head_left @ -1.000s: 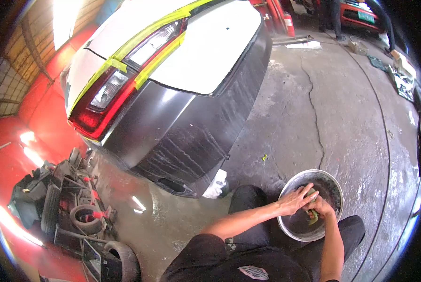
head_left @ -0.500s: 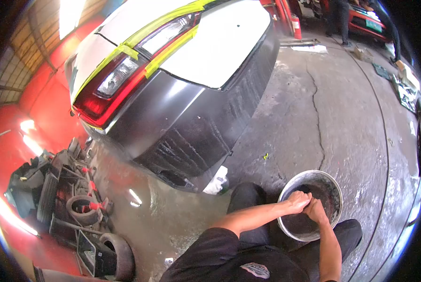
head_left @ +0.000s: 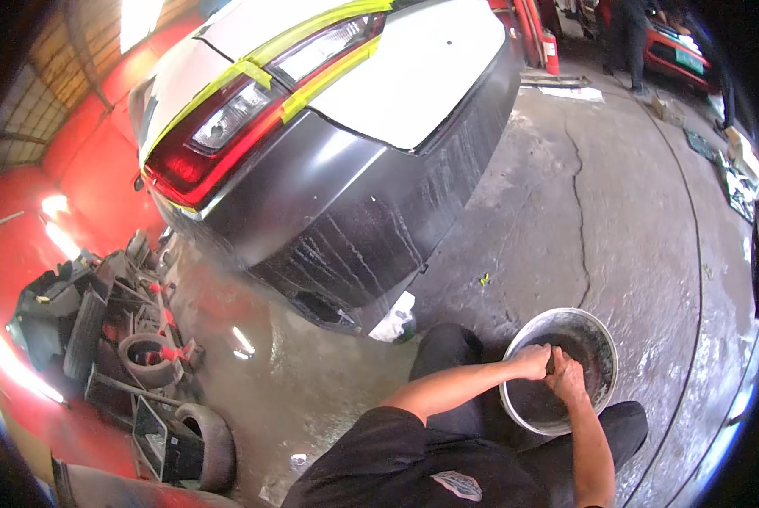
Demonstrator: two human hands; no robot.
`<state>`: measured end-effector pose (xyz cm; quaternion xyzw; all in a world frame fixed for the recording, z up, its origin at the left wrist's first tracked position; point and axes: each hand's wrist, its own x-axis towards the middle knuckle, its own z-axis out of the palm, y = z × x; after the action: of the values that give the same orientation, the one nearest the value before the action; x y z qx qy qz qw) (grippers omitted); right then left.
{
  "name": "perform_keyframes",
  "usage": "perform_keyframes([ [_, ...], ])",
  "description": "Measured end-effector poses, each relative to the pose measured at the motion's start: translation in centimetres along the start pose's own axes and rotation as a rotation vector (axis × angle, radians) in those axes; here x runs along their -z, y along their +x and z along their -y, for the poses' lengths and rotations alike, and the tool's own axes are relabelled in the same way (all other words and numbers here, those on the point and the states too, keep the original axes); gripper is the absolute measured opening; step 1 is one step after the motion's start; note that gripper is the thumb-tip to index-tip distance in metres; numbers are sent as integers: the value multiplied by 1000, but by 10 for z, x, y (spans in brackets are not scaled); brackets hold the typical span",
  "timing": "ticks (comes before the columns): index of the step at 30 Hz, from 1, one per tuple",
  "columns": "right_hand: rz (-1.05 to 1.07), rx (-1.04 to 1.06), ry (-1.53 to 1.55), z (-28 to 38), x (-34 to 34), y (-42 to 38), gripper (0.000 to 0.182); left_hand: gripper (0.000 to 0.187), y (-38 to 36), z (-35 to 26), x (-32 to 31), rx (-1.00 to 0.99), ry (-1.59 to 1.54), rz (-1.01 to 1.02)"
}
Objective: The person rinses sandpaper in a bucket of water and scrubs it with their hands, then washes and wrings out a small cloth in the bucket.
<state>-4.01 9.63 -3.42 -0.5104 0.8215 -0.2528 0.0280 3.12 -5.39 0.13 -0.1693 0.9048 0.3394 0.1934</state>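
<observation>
Both of my hands are together over a round metal basin (head_left: pixel 515 406) with dark contents, standing on the floor between my knees. My left hand (head_left: pixel 532 361) is closed, its fingers curled towards the other hand. Against it, my right hand (head_left: pixel 569 380) is also closed, with its thumb side up. A small dark piece (head_left: pixel 551 362) shows between the two hands; its kind is too small to tell. In front of me stands the rear of a car, its black bumper (head_left: pixel 337 245) streaked with wet, greyish runs.
Yellow-green tape (head_left: pixel 329 80) edges the tail light (head_left: pixel 218 127). Tyres (head_left: pixel 210 449) and car parts are piled along the left wall. A white bag-like item (head_left: pixel 394 319) lies under the bumper. Further back are a fire extinguisher (head_left: pixel 551 52), a standing person (head_left: pixel 627 42) and a red car (head_left: pixel 680 55).
My hands have shifted slightly against each other, and the right one has turned so its fingers point up more. The view has tilted a little; the basin stays in place.
</observation>
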Motion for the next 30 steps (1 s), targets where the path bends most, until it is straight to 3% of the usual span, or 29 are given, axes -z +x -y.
perform_keyframes([
  [2, 46, -142, 115, -11, -10, -2, 51, 65, -5, 8, -16, -207, 197, -272],
  [3, 68, -214, 174, -14, -13, -3, 52, 83, -24, -9, 9, -218, 276, -124],
  [6, 304, -534, 825, -12, 12, 3, 54, 84, -22, -1, 15, -659, 486, -320],
  [8, 184, -311, 1113, -22, 4, 1, 41, 72, -28, 1, 24, -815, 574, -319],
  [10, 404, -499, 1453, -11, 33, 1, 37, 68, -26, 13, 24, -981, 734, -425],
  [14, 730, -544, 1434, -30, 20, -7, 31, 65, -23, 20, 24, -1005, 754, -375],
  [15, 668, -573, 1456, -12, 32, -8, 19, 56, -22, 19, 23, -1090, 767, -508],
  [18, 622, -574, 1503, 16, 47, -10, 16, 38, -21, 11, 18, -1047, 735, -488],
  [19, 555, -621, 1478, 26, 52, -9, 12, 24, -18, 10, 17, -1122, 700, -622],
  [22, 477, -484, 1231, 19, 29, -15, 16, 20, -6, 15, 11, -996, 735, -453],
  [23, 420, -438, 1195, 14, 23, -17, 10, 17, -5, 13, 13, -1029, 714, -493],
  [26, 31, -41, 596, 15, 4, -15, 9, 20, -11, 9, 6, -799, 643, -337],
  [27, 197, -156, 490, 16, 15, -16, 24, 28, -21, 4, 11, -733, 545, -232],
  [30, 167, -67, 240, 7, -1, -19, 28, 37, -39, -1, 5, -554, 429, -212],
])
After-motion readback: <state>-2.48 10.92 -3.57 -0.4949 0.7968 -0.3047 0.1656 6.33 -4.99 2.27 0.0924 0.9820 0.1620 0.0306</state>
